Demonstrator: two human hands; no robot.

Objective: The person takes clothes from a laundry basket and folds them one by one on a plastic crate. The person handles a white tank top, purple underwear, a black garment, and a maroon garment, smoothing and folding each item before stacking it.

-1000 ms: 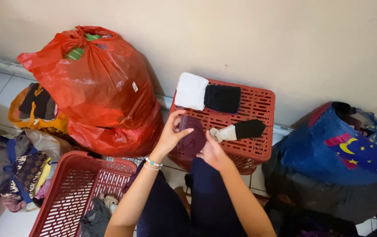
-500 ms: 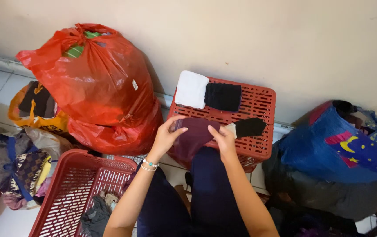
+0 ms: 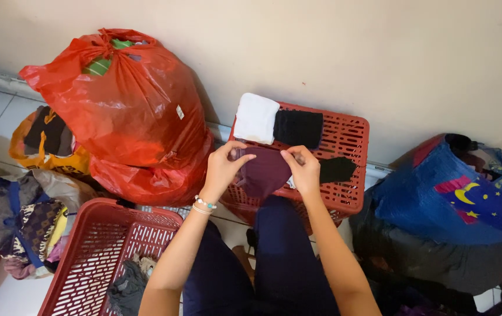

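Both hands' fingers [image 3: 245, 157] on maroon cloth [image 3: 267, 172]

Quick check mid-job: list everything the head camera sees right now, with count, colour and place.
maroon cloth: one, held flat on the overturned basket
overturned basket: one, red, against the wall
folded white cloth: one, on that basket, far left
folded black cloth: one, beside the white one
black piece: one, basket's right side
plastic bag: one, red, left, stuffed
upright basket: one, red, lower left, dark clothes inside
blue bag: one, moon and stars, right
left hand: on the cloth's left edge
right hand: on its right edge
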